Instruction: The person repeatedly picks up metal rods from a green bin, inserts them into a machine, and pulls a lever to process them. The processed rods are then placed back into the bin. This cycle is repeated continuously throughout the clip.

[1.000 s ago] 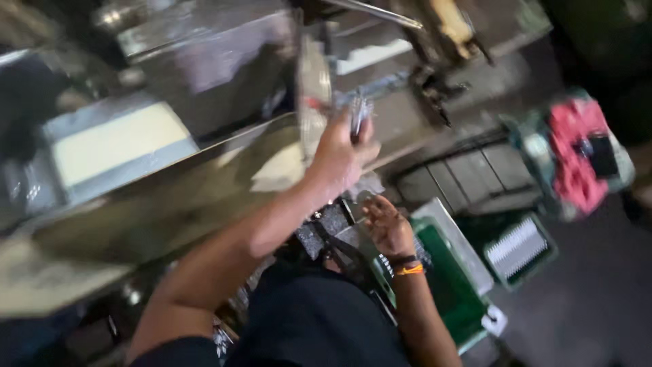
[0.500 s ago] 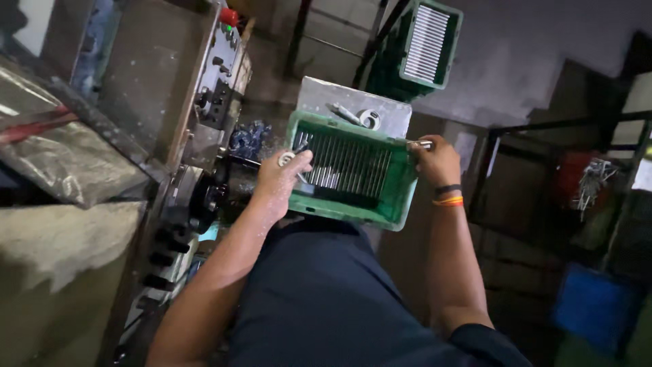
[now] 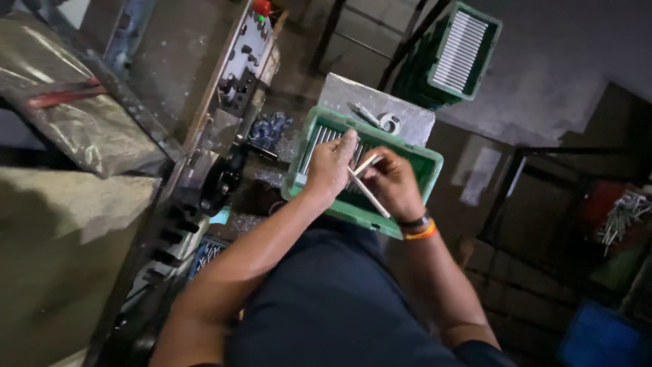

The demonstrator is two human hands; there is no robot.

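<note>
At the centre of the frame, just above the lap: a green plastic crate, rectangular with ribbed walls and a thick rim, tilted a little, its floor filled with thin pale metal rods laid side by side in a tidy row. Over the rods, both hands close together. Left hand palm down, fingers curled and pressed onto the row, covering much of the crate's left half; whether anything is pinched beneath cannot be told. Right hand narrowed to a pinch on two loose rods, one slanting down toward the crate's near rim, the other angled up toward the left fingertips, the pair crossing near the thumb. On the right wrist, a dark band and an orange band.

Along the crate's far edge, touching or just behind it: a flat grey metal plate, dull and scuffed, carrying a small silvery tool. Left of the crate, close, a dark machine body with knobs and a red button at the top centre; little open room on that side. Right of the crate, dark bare floor, more open. Upper right of centre, well apart, a second green crate on a dark frame, likewise packed with straight pale rods. At the left edge, crinkled glossy plastic sheeting. Far right, a blurred bunch of metal pieces.
</note>
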